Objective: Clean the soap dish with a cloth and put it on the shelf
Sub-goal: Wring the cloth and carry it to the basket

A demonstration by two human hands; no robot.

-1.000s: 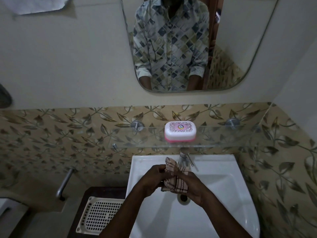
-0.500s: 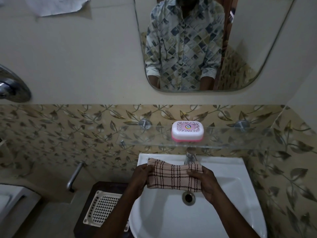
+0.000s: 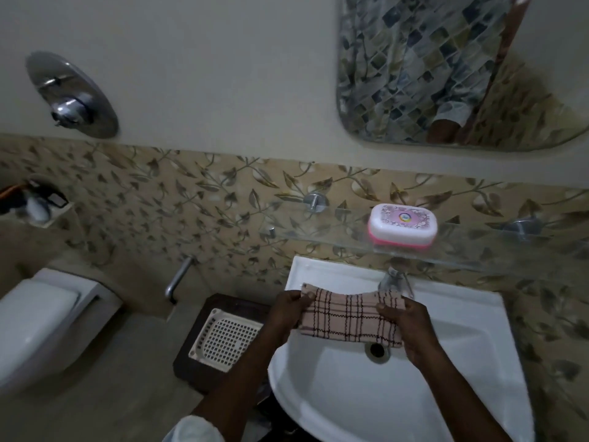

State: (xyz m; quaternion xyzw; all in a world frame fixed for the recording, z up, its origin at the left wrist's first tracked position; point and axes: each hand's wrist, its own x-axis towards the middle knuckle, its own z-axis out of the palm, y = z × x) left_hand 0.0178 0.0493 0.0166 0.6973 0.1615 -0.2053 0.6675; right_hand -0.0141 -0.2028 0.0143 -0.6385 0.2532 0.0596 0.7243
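Head view: my left hand (image 3: 288, 311) and right hand (image 3: 404, 320) are apart, each pinching one end of the checked cloth (image 3: 345, 317), stretched between them over the sink (image 3: 462, 317) just before the tap (image 3: 393, 279). Above, the closed soap dish (image 3: 402, 225) sits near the glass shelf's (image 3: 484, 253) front edge, glass running on either side.

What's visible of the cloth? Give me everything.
The cloth is pale pink with dark check lines. It looks like soft woven fabric and appears folded into a wide band. It is held spread sideways above the white sink, with its lower right corner over the drain. The left hand grips its left end and the right hand grips its right end. Nothing else seems to touch it.
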